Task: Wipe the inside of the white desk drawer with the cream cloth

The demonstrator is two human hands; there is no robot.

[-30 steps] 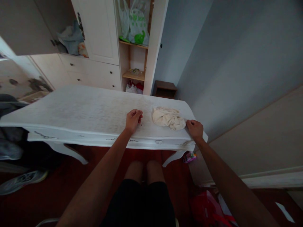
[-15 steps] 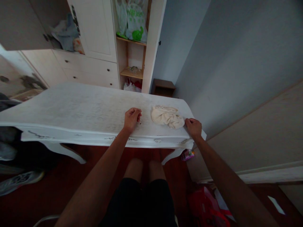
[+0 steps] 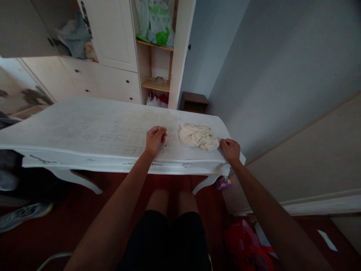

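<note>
A crumpled cream cloth (image 3: 199,136) lies near the right end of a worn white table (image 3: 84,126). My right hand (image 3: 230,149) rests at the table's right front corner. Its fingers are curled shut against the cloth's near right edge and seem to pinch it. My left hand (image 3: 154,138) sits on the tabletop just left of the cloth, apart from it. It is closed in a loose fist with the fingertips down, and whatever is in it is hidden. A tiny dark speck (image 3: 165,144) lies by its fingers.
A white wardrobe (image 3: 113,37) with drawers and open shelves holding plastic bags (image 3: 156,22) stands behind the table. A small brown stand (image 3: 194,102) sits in the corner. The grey wall (image 3: 282,75) is close on the right. A red bag (image 3: 248,248) and a shoe (image 3: 22,216) lie on the floor.
The view has drifted slightly. Both hands stay where they were on the table, and the cloth has not visibly moved.
</note>
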